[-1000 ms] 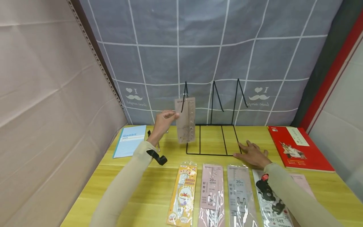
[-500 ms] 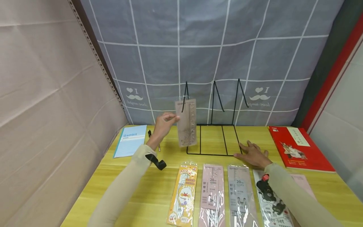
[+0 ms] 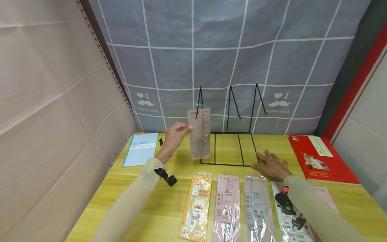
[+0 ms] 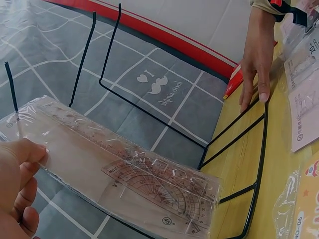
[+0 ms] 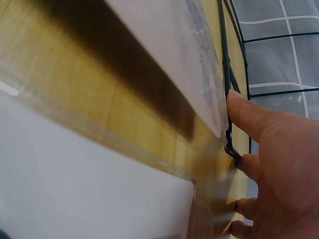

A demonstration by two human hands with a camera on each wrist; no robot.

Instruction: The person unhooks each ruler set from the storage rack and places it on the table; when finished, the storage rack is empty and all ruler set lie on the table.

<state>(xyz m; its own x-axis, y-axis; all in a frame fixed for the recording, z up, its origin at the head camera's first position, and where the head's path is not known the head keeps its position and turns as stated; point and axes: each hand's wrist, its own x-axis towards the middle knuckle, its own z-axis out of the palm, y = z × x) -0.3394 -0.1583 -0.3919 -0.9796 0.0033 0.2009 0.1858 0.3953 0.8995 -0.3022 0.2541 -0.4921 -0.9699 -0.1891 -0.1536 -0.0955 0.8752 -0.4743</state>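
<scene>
My left hand [image 3: 176,136] pinches the left edge of a clear-wrapped ruler set [image 3: 199,134] between thumb and fingertips. That pack hangs upright at the left hook of a black wire rack [image 3: 240,148]; the left wrist view shows a ruler and a protractor [image 4: 149,184] inside it. Whether the hook passes fully through its hole is hard to tell. At the rack base's front right corner, my right hand [image 3: 270,164] rests with thumb and fingers touching the wire. In the right wrist view, the thumb [image 5: 249,112] presses on the frame.
Several packaged ruler sets lie in front of the rack, including an orange duck one [image 3: 196,208], a pink one [image 3: 227,208] and a grey one [image 3: 258,208]. A blue notebook [image 3: 140,149] and a pen [image 3: 161,142] lie left; a red book [image 3: 323,159] lies right.
My left hand and the ruler set it pinches have come down slightly at the left hook. The right hand stays at the rack's corner. The head view has shifted a little.
</scene>
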